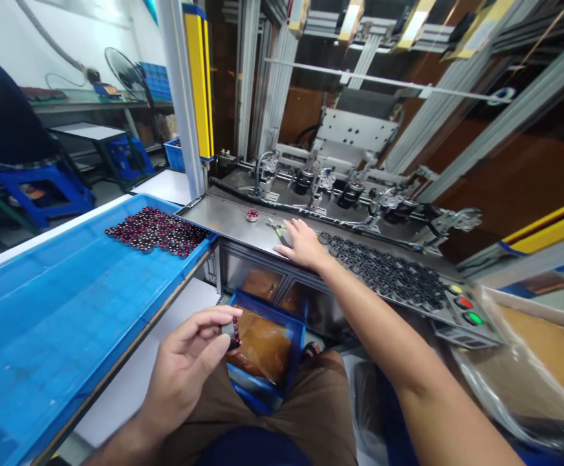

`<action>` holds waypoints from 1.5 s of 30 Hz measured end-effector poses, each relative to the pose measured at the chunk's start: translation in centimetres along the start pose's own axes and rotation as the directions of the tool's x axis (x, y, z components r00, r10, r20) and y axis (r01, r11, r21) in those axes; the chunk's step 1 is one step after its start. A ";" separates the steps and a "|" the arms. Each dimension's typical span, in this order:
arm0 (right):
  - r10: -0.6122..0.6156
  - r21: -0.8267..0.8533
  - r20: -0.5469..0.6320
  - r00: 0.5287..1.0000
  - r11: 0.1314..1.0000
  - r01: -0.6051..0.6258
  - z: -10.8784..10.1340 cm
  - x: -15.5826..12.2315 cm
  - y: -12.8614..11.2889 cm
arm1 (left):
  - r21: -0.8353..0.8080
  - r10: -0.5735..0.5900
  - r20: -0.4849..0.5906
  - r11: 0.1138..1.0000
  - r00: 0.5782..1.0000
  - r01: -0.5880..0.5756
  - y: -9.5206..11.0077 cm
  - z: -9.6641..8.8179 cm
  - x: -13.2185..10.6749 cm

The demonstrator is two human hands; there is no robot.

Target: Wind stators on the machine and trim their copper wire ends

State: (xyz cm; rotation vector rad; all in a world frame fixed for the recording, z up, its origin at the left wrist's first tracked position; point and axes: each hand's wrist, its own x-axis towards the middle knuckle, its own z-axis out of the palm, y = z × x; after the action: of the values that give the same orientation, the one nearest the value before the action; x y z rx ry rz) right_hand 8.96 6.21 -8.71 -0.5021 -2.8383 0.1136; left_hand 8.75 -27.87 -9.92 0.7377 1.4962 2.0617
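My left hand (pixel 185 362), raised over my lap, pinches a small round black part with red dots (pixel 234 332) between thumb and fingers. On the steel ledge in front, my right hand (pixel 302 244) lies palm down, fingers stretched and thumb apart, with nothing visible in it. Beside its fingers is a hand tool with green-and-black handles (pixel 277 228), partly hidden by the hand. A small red-and-silver round piece (pixel 251 215) stands farther left on the ledge. Many black parts (pixel 383 265) are spread in a layer to the right of my right hand.
A blue tray (pixel 68 291) on the left holds a pile of black parts with red dots (pixel 158 231). Behind the ledge stands a machine with several fixtures (pixel 352 193). Push buttons (pixel 465 302) and an open lined box (pixel 544 349) are at right. Below sits a blue bin (pixel 299 336).
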 end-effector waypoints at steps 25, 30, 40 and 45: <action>0.151 0.893 0.043 0.988 0.437 -0.106 -3.3 -13.3 -3.5 | -0.047 -0.016 0.010 0.999 1.000 0.017 1.2 1.9 -0.3; 0.035 0.900 0.435 0.900 -0.025 -0.435 1.0 -25.9 -9.8 | 0.005 -0.011 0.007 1.000 1.000 0.011 0.9 2.9 -0.2; 0.064 0.896 -0.061 0.996 0.443 0.026 -0.9 -28.7 -11.2 | 0.000 -0.008 0.146 1.000 0.989 0.008 0.4 5.0 -0.5; -0.076 0.835 -0.191 0.979 0.512 0.203 -2.4 -25.5 -11.2 | 0.000 0.005 0.188 1.000 0.982 -0.005 0.6 5.0 -0.8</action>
State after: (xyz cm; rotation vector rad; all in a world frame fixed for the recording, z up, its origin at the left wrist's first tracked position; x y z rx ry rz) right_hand 29.08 -13.10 -11.06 -0.0300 -2.2532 1.3200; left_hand 12.66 -25.10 -8.16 0.9102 1.3902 1.9360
